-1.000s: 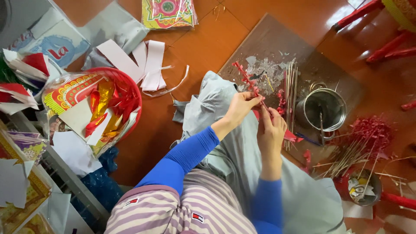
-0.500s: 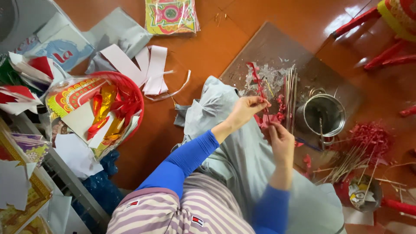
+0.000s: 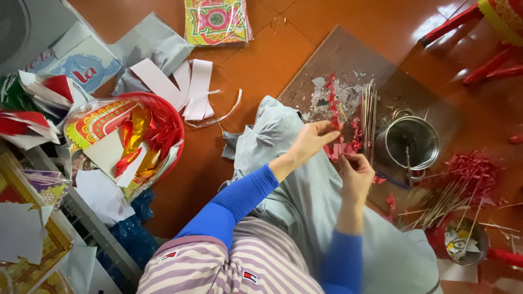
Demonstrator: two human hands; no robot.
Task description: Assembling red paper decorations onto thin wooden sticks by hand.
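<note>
Seen from the head camera, the left hand is raised over the lap with its fingers curled, pinching a strip of red paper fringe that stands up from its fingertips. The right hand sits just beside and below it, fingers bent closed on the lower, crumpled end of the same red fringe, so the strip runs between the two hands. Both hands hover above a grey cloth spread across the person's knees.

Just beyond the hands lies a brown board on the floor, littered with scraps and a bundle of thin sticks. To the right of the hands stands a metal pot, and further right a heap of red-tipped sticks. Well to the left of the hands sits a red basket stuffed with coloured paper, with white paper strips near it.
</note>
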